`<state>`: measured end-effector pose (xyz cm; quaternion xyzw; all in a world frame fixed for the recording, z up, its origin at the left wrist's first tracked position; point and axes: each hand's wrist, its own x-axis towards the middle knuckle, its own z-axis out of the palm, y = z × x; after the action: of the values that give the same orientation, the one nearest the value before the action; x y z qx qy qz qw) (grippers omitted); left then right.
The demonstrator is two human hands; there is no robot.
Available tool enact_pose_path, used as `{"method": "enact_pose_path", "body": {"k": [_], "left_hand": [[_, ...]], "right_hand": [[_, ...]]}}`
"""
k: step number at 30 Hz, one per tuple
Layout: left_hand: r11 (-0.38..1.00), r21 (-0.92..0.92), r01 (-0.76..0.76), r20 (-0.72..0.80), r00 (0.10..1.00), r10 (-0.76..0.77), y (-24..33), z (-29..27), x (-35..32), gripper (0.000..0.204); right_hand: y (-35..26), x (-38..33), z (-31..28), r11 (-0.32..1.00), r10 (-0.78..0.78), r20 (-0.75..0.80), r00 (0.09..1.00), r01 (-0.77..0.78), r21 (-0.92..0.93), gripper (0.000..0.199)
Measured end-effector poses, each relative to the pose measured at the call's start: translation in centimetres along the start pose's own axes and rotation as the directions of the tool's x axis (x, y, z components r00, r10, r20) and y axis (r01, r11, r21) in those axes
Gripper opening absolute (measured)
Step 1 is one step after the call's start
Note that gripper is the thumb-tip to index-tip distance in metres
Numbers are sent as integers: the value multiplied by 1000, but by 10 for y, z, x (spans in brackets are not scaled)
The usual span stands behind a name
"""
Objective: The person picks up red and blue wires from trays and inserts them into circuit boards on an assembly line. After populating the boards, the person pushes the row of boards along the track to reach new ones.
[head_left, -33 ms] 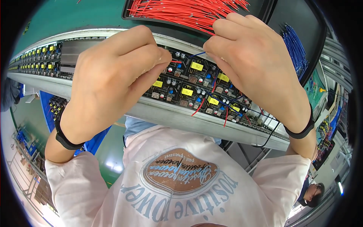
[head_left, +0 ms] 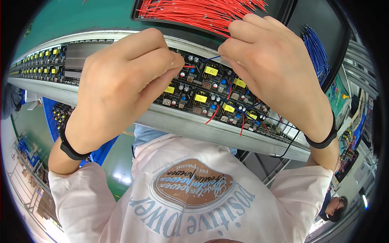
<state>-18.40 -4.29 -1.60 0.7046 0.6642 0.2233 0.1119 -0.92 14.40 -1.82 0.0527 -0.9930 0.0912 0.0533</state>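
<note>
Nothing shifts: both hands stay over the circuit boards [head_left: 210, 95] on the conveyor rail [head_left: 194, 125]. Left hand [head_left: 121, 85] pinches a red wire [head_left: 188, 66]; right hand [head_left: 275, 69] grips a blue wire [head_left: 211, 59].

So the board [head_left: 202, 95] is a dark circuit panel packed with yellow box parts, little blue and silver caps, sitting in a long metal rail that runs across in front of the person. A few red wires [head_left: 212, 115] stick out of its near edge, loose ends hanging. One short red wire [head_left: 188, 66] sits at the left hand's fingertips, and a thin blue wire [head_left: 211, 58] runs from the right hand's fingers.
</note>
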Motion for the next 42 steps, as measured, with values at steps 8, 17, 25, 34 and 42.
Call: {"method": "enact_pose_path", "body": {"k": [8, 17, 25, 34, 42], "left_hand": [[1000, -22, 2, 2, 1000, -2, 2, 6, -2, 20], [999, -33, -3, 3, 1000, 3, 0, 9, -2, 19], [999, -28, -28, 4, 1000, 28, -1, 11, -2, 19], [997, -47, -55, -39, 998, 54, -1, 18, 0, 19], [997, -21, -69, -29, 997, 69, 1, 19, 2, 21]], "right_hand": [[0, -2, -1, 1000, -16, 10, 1000, 16, -11, 12], [-4, 2, -8, 998, -47, 21, 999, 47, -28, 16], [-12, 3, -19, 996, -57, 62, 996, 61, -60, 19], [-12, 3, -15, 996, -61, 27, 998, 63, -62, 17], [-13, 1, -12, 996, -60, 3, 998, 60, -71, 16]]}}
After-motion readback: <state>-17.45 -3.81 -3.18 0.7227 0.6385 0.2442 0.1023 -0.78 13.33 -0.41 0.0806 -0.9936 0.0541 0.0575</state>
